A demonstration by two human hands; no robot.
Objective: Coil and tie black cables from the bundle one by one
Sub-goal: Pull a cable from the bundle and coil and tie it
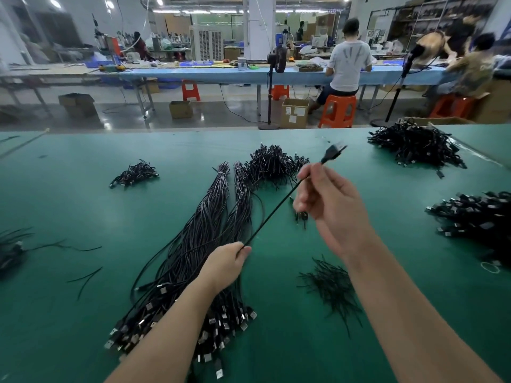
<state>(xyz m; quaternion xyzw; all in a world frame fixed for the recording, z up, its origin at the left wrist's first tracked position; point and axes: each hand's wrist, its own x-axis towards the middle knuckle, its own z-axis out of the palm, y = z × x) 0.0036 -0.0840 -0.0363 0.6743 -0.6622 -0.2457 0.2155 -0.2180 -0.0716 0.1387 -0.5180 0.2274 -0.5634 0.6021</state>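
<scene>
From the head camera I looked down on a green work table [83, 211] in a long workshop, where a second bench [193, 74] ran across the room beyond my fingers and three orange stools [337, 110] stood along it. One black cable [276, 210] ran taut in the air between my hands: my left hand [224, 265] pinched its lower end between thumb and fingertips, and my right hand [329, 201] pinched it higher up, the other fingers loosely curled, with the blurred plug end [333, 152] sticking out past them. Beneath my left fingers lay one long bundle [199, 244] of straight cables, plugs toward me. I counted four heaps of coiled cables: two beyond my fingers and two off to the right. One scatter of black ties [330, 287] lay under my right wrist.
</scene>
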